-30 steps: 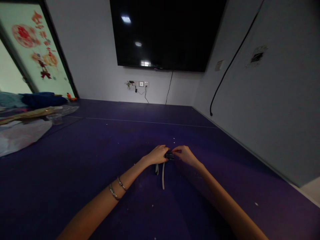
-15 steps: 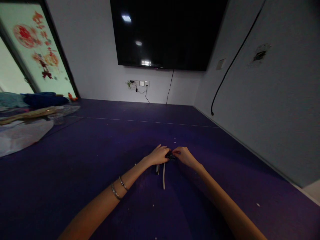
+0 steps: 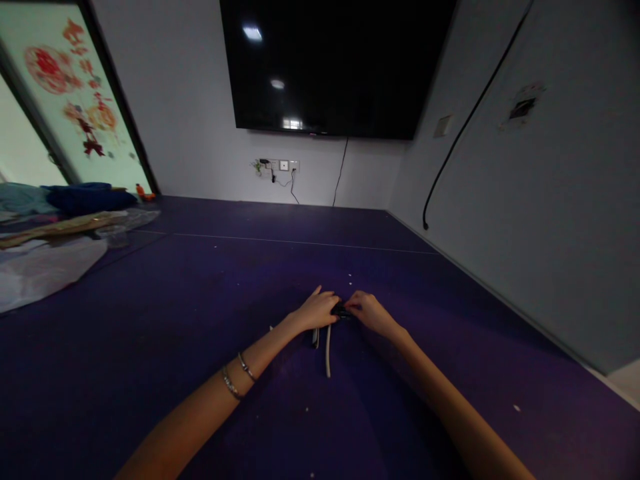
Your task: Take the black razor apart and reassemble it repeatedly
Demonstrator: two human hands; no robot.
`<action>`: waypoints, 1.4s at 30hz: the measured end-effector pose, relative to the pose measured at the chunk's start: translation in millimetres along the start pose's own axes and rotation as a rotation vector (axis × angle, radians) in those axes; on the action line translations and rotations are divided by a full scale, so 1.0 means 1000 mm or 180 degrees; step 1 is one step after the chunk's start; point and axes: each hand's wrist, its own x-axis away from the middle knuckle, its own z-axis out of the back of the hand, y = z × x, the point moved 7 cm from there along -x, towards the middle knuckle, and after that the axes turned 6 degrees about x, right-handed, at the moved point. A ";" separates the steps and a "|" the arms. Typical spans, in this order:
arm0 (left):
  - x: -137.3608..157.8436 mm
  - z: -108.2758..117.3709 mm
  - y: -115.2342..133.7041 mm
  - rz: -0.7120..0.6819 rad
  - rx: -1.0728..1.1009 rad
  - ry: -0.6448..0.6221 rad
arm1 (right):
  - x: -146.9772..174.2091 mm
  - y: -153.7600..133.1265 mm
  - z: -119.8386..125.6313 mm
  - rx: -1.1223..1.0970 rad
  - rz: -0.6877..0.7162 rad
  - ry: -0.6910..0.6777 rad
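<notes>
Between my hands, on the purple surface [image 3: 240, 400], lies a small black object [image 3: 341, 311] whose kind I cannot make out. My left hand [image 3: 318, 311] is closed on its left side, fingers partly hidden. From the right, my right hand [image 3: 367, 311] pinches at its edge with thumb and fingertips. A pale cord-like strip [image 3: 328, 352] runs from beneath my left hand toward me. Beside it a shorter pale and dark piece [image 3: 315, 338] sticks out under the same hand.
A plastic sheet [image 3: 50, 270], a blue cloth [image 3: 90, 199] and an orange item [image 3: 143, 193] lie at the far left. Ahead, a television [image 3: 330, 73] hangs above wall sockets [image 3: 283, 166]. A black cable [image 3: 465, 123] runs down the right wall. Small white scraps [image 3: 517, 408] dot the surface.
Both hands stay at the black object in nearly the same pose. The view has shifted very slightly; nothing else has visibly moved.
</notes>
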 end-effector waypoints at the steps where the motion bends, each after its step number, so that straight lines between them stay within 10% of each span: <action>1: 0.000 0.000 0.000 -0.0020 -0.0003 0.0012 | 0.000 0.000 0.000 0.0012 0.0011 -0.0022; 29: 0.012 0.028 0.008 0.0060 -0.0051 0.0269 | 0.007 0.004 0.009 -0.0335 -0.0076 0.0124; 35: 0.039 0.073 -0.009 0.1043 -0.0116 0.0374 | 0.006 0.001 0.021 -0.0383 -0.0056 0.0272; 42: 0.069 0.039 -0.005 0.1699 -0.0159 -0.0158 | 0.003 0.000 0.038 -0.0314 -0.0118 0.0375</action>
